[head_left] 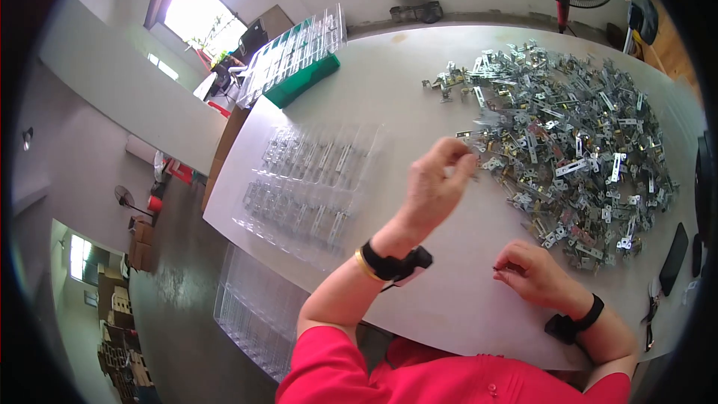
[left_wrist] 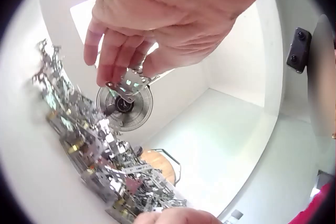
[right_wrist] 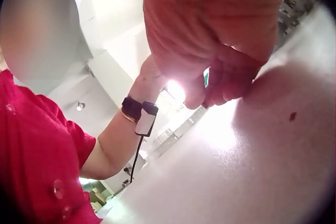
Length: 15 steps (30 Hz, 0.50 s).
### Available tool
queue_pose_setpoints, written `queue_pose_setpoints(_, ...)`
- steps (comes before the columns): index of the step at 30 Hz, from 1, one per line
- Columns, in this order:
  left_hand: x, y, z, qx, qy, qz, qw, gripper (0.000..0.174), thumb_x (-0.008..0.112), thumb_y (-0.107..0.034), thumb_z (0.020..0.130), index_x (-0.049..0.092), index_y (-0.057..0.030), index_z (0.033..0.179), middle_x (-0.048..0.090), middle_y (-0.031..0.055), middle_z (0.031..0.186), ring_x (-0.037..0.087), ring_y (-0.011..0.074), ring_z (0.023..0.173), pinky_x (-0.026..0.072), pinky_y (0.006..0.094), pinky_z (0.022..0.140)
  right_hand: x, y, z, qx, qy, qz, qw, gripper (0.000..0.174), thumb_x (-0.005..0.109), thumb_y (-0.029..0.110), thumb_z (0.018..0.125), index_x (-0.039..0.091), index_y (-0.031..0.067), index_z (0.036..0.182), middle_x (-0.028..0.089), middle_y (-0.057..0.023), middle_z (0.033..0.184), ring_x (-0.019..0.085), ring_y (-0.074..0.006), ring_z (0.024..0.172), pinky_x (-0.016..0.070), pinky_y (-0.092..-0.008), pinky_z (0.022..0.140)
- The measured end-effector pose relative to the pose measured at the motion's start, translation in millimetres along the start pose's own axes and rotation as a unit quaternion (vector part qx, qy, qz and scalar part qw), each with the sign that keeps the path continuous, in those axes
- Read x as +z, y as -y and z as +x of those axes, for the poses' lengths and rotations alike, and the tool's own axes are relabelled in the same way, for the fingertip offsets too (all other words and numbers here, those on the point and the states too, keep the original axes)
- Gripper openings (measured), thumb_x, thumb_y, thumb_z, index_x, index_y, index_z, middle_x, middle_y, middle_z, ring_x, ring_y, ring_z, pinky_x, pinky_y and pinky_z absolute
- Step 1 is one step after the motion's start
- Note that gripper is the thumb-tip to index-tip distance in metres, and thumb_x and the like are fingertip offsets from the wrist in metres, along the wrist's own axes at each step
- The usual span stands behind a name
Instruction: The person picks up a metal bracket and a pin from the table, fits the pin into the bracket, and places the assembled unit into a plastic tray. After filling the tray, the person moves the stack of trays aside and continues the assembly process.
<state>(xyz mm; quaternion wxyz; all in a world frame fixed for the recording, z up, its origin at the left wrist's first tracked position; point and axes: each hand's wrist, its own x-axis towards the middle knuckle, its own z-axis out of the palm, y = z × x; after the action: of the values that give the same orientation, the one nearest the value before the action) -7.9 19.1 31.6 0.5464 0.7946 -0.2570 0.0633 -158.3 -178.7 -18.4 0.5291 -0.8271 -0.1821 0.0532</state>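
Observation:
Over the near-left edge of a heap of metal parts point(head_left: 568, 150), my left hand point(head_left: 437, 187) pinches a small shiny metal bracket point(left_wrist: 129, 84) between thumb and fingertips. The left wrist view shows holes in its flat plate; the fingers cover its upper part. My right hand point(head_left: 535, 275) is low over the table, nearer my body, with fingers curled and thumb drawn in. A small dark piece point(head_left: 496, 268) shows at its fingertips, mostly hidden by them.
Clear plastic trays point(head_left: 303, 179) holding rows of metal parts lie on the table point(head_left: 404, 105) to the left. Stacked clear trays point(head_left: 299, 52) stand behind, by a green bin point(head_left: 303, 81). A dark phone-like slab point(head_left: 674, 258) and pliers point(head_left: 653, 295) lie at the right edge.

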Motion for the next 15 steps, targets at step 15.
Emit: queue_pose_setpoints(15,-146.8,57.2,6.4,-0.13,-0.089,0.433,0.888,0.022,0.068,-0.023,0.082,0.073,-0.001,0.083,0.068,0.017,0.083,0.066,0.0335,0.085,0.0518,0.0423,0.081,-10.6,-14.8,-0.5,-0.048,0.047,0.014,0.998,0.014,0.074,0.009,0.085,0.063,0.0031,0.094,0.065,-0.012,0.089,0.065,-0.0306,0.083,0.0524,-0.0377,0.073)
